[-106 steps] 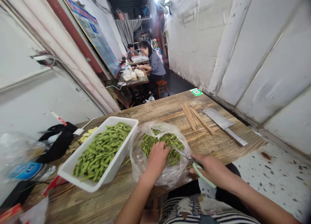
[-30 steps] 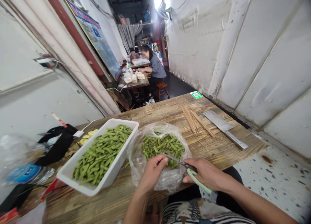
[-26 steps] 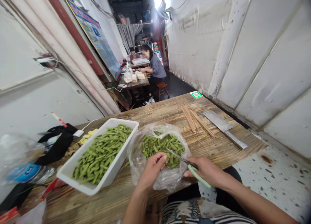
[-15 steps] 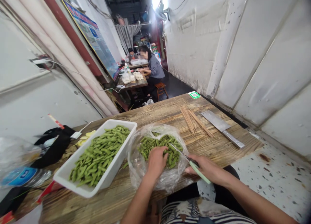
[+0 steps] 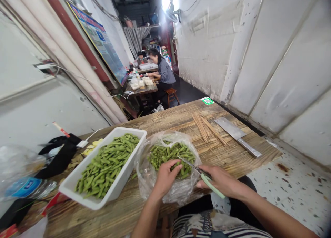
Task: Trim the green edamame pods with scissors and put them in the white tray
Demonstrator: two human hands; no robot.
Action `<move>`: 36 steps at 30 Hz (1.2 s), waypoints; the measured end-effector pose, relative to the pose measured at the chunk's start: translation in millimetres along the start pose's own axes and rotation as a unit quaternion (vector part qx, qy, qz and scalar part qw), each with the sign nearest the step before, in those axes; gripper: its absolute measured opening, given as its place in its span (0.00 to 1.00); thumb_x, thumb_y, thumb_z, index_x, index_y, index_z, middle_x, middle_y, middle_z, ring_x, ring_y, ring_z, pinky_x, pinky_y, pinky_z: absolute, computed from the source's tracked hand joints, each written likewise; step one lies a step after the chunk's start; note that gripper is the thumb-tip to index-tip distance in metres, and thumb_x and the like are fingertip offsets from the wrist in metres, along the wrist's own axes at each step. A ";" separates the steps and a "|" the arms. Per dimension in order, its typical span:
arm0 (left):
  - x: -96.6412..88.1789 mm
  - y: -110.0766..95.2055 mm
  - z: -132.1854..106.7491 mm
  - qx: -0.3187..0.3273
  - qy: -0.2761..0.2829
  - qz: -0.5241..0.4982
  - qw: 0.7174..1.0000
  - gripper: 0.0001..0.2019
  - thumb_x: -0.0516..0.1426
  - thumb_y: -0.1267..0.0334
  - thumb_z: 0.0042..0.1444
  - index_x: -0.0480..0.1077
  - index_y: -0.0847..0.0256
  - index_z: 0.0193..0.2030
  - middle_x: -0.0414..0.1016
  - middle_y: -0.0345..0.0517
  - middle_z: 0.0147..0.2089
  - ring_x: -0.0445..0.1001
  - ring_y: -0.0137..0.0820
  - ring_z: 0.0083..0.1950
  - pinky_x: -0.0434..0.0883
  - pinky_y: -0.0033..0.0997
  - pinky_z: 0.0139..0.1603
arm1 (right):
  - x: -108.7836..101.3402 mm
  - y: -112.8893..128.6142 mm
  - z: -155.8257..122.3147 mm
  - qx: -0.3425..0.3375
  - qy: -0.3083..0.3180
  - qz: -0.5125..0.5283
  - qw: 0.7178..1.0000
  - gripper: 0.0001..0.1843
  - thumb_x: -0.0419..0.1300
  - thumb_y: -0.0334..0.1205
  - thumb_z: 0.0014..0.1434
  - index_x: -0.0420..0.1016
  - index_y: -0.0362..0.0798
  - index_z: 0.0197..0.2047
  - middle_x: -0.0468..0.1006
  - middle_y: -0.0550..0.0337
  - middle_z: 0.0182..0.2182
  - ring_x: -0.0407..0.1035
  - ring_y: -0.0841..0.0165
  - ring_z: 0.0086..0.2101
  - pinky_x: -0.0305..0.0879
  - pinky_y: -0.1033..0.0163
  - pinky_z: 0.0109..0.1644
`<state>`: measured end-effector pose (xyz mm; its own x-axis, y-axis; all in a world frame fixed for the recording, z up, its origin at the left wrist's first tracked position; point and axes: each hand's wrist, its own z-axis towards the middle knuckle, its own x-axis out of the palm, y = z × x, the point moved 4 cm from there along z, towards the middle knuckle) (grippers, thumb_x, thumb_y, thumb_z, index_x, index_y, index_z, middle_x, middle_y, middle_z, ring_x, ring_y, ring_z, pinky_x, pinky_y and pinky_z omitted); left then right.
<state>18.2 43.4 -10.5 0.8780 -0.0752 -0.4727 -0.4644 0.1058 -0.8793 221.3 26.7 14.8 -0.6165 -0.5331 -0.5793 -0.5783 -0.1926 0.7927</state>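
My right hand (image 5: 217, 179) grips scissors (image 5: 210, 185) with a pale green handle. Their metal blades reach left over a clear plastic bag (image 5: 143, 179) that lies rolled open around green edamame pods (image 5: 169, 152). Just below the blade tips is my left hand (image 5: 166, 176), low over those pods, its thumb and forefinger brought together. What it pinches, if anything, is too small to make out. Left of the bag stands a white plastic tub (image 5: 103, 203) heaped with more edamame pods (image 5: 108, 165).
Thin wooden skewers (image 5: 207, 129) and a cleaver (image 5: 236, 133) lie at the right of the wooden table (image 5: 165, 117). A water bottle (image 5: 28, 187) and a black bag (image 5: 60, 155) crowd the left side. Farther back, a person (image 5: 165, 71) sits at another table.
My left hand has shifted slightly down, and its thumb and forefinger now point at the scissor tips. The scissors have moved a little left and down, staying in my right hand.
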 end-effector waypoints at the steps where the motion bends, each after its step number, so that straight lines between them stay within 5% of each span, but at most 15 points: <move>1: -1.0 -0.7 -1.8 0.003 -0.013 0.006 1.000 0.12 0.55 0.60 0.54 0.75 0.60 0.41 0.78 0.47 0.42 0.73 0.36 0.44 0.66 0.34 0.48 | 0.0 1.4 0.5 0.002 0.000 -0.006 1.000 0.22 0.60 0.52 0.52 0.72 0.49 0.47 0.77 0.58 0.34 0.70 0.64 0.34 0.61 0.66 0.39; 9: -4.8 -10.3 -10.1 0.103 -0.058 0.054 0.992 0.09 0.54 0.66 0.55 0.75 0.60 0.37 0.76 0.48 0.39 0.73 0.33 0.42 0.68 0.32 0.45 | -1.7 8.7 1.5 0.000 -0.004 -0.081 0.997 0.21 0.62 0.51 0.50 0.72 0.48 0.43 0.76 0.56 0.36 0.70 0.62 0.36 0.60 0.66 0.37; 14: -6.0 -10.4 -13.3 0.108 -0.059 0.064 0.990 0.08 0.54 0.66 0.55 0.74 0.60 0.37 0.76 0.48 0.39 0.73 0.33 0.42 0.68 0.31 0.44 | 2.9 7.5 1.0 0.003 0.007 -0.089 0.996 0.16 0.58 0.52 0.54 0.72 0.49 0.39 0.74 0.61 0.26 0.68 0.66 0.28 0.57 0.68 0.30; 26: -3.8 -2.3 -11.4 0.053 0.007 0.089 0.995 0.08 0.52 0.64 0.55 0.72 0.60 0.37 0.74 0.47 0.38 0.71 0.34 0.41 0.66 0.34 0.44 | 9.6 3.1 3.4 0.004 0.012 -0.086 0.996 0.16 0.58 0.52 0.53 0.73 0.47 0.33 0.76 0.59 0.27 0.70 0.64 0.29 0.58 0.68 0.31; 32: -11.6 -1.3 -11.7 0.034 -0.016 0.048 0.998 0.08 0.56 0.62 0.51 0.74 0.59 0.37 0.70 0.46 0.35 0.69 0.34 0.37 0.65 0.32 0.39 | 10.3 -3.5 6.6 0.009 0.010 -0.055 0.998 0.19 0.58 0.55 0.53 0.75 0.46 0.32 0.75 0.60 0.25 0.69 0.64 0.29 0.59 0.67 0.30; 36: -15.4 2.8 -12.8 -0.027 -0.049 -0.074 0.996 0.07 0.58 0.61 0.49 0.71 0.61 0.34 0.71 0.42 0.31 0.68 0.30 0.34 0.64 0.29 0.37 | 6.9 -2.8 7.3 -0.015 0.017 0.012 1.000 0.19 0.58 0.54 0.54 0.73 0.46 0.38 0.75 0.61 0.30 0.68 0.66 0.31 0.61 0.67 0.34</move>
<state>1.9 32.2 -6.4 0.9435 0.0112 -0.3313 -0.3315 0.0470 -0.9423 214.8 29.6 7.2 -0.6106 -0.5655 -0.5544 -0.5477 -0.2040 0.8114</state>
